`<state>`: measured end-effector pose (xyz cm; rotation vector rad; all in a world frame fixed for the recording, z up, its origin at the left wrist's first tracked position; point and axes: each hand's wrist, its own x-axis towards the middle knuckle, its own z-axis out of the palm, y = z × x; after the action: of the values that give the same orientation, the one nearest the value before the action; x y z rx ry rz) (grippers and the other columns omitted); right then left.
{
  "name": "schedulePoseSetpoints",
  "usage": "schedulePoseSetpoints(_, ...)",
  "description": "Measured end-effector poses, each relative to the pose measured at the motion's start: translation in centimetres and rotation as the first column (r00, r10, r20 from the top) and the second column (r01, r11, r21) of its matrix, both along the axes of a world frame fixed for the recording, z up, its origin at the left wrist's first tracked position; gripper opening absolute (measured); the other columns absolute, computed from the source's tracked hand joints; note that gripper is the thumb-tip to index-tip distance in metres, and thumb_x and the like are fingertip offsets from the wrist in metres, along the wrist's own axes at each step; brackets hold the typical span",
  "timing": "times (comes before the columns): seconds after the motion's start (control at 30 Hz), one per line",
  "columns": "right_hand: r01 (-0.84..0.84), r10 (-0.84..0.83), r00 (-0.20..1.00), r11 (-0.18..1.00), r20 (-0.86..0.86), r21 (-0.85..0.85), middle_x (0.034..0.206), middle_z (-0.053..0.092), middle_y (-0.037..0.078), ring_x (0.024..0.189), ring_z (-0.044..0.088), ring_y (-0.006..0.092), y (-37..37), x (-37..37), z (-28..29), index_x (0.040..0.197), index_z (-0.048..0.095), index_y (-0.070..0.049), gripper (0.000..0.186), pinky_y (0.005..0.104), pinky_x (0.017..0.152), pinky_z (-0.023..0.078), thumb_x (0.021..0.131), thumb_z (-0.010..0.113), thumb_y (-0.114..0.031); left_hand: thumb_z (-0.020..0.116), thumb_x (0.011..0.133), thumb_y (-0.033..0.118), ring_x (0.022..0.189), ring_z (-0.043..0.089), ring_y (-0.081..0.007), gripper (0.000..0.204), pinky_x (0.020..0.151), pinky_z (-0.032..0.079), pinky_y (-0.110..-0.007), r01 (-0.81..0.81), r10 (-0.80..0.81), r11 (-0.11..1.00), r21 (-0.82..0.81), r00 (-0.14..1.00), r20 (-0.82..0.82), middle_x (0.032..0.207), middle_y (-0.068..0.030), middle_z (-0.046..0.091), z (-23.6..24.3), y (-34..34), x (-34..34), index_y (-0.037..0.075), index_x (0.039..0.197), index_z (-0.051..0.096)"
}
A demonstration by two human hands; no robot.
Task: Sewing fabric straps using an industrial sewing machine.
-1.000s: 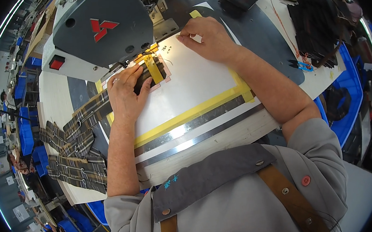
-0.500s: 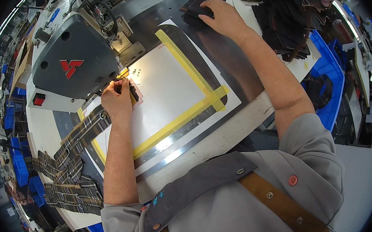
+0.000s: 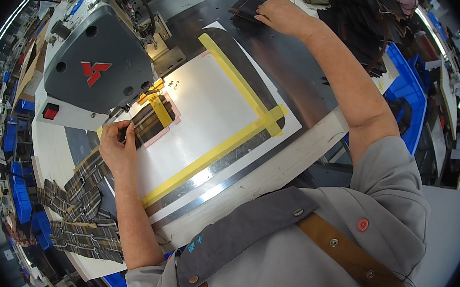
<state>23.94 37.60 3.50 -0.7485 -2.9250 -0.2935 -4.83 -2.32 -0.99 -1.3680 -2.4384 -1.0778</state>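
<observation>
My left hand (image 3: 118, 150) is closed in a pinch on a plaid strap (image 3: 91, 165) with metal rings, beside the sewing machine head (image 3: 97, 62). The strap's far end lies in a pink-edged cutout of a white template sheet (image 3: 207, 102), below the needle area. A yellow strip (image 3: 160, 112) crosses the plaid there. At the far right of the machine, my right hand (image 3: 287, 18) has its fingers curled on the edge of a small stack of dark flat pieces (image 3: 251, 7). What its fingertips grip underneath is partly hidden.
Yellow tape (image 3: 209, 155) borders the template. More ringed plaid straps (image 3: 85, 235) hang in a pile at the table's left. A heap of dark pieces (image 3: 353, 23) sits at the far right, above a blue bin (image 3: 410, 111). A red switch (image 3: 50, 111) is on the machine's side.
My left hand has drawn back to the left from the needle area, leaving the plaid in the cutout and the yellow strip visible. My right hand stays at the dark stack.
</observation>
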Motion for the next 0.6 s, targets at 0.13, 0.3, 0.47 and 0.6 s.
schedulePoseSetpoints(0.13, -0.058, 0.059, 0.998, 0.998, -0.03, 0.024, 0.106, 0.072, 0.019, 0.101, 0.068, 0.0375, 1.0, 0.4, -0.6, 0.102, 0.074, 0.001, 0.024, 0.0465, 0.089, 0.054, 0.098, 0.061, -0.02, 0.078, 0.086, 0.011, 0.084, 0.069, -0.0231, 0.012, 0.077, 0.054, -0.034, 0.03, -0.029, 0.999, -0.031, 0.999, 0.042, 0.094, -0.0088, 0.069, 0.6, -0.6, 0.7, 0.002, 0.093, 0.074)
schedulePoseSetpoints(0.3, -0.091, 0.091, 0.996, 0.996, 0.004, -0.008, 0.105, 0.072, 0.019, 0.099, 0.068, 0.0375, 1.1, 0.3, -0.5, 0.098, 0.073, 0.002, 0.023, 0.0467, 0.088, 0.055, 0.097, 0.061, -0.018, 0.078, 0.086, 0.011, 0.087, 0.069, -0.0247, 0.012, 0.079, 0.053, -0.034, 0.029, -0.028, 0.999, -0.045, 0.999, 0.025, 0.095, -0.0094, 0.07, 0.4, -0.8, 0.8, 0.002, 0.092, 0.075)
schedulePoseSetpoints(0.47, -0.118, 0.123, 0.992, 0.985, -0.036, 0.129, 0.083, 0.072, 0.02, 0.082, 0.07, 0.0387, 0.4, 0.0, -0.4, 0.08, 0.074, -0.001, 0.025, 0.05, 0.076, 0.056, 0.09, 0.066, -0.022, 0.078, 0.086, 0.012, 0.089, 0.069, -0.0255, 0.012, 0.081, 0.053, -0.035, 0.033, -0.033, 0.998, -0.056, 0.999, 0.002, 0.096, -0.0095, 0.071, 1.0, -1.1, 1.2, 0.002, 0.092, 0.075)
schedulePoseSetpoints(0.6, 0.05, -0.008, 0.989, 0.958, -0.149, 0.283, 0.077, 0.072, 0.014, 0.077, 0.071, 0.0342, -1.0, 0.1, 0.7, 0.079, 0.074, -0.004, 0.017, 0.0462, 0.068, 0.054, 0.082, 0.069, -0.021, 0.078, 0.086, 0.011, 0.09, 0.069, -0.0259, 0.012, 0.082, 0.053, -0.035, 0.061, -0.061, 0.998, -0.024, 0.998, -0.024, 0.097, -0.0104, 0.072, 1.2, -0.9, 1.7, 0.001, 0.092, 0.075)
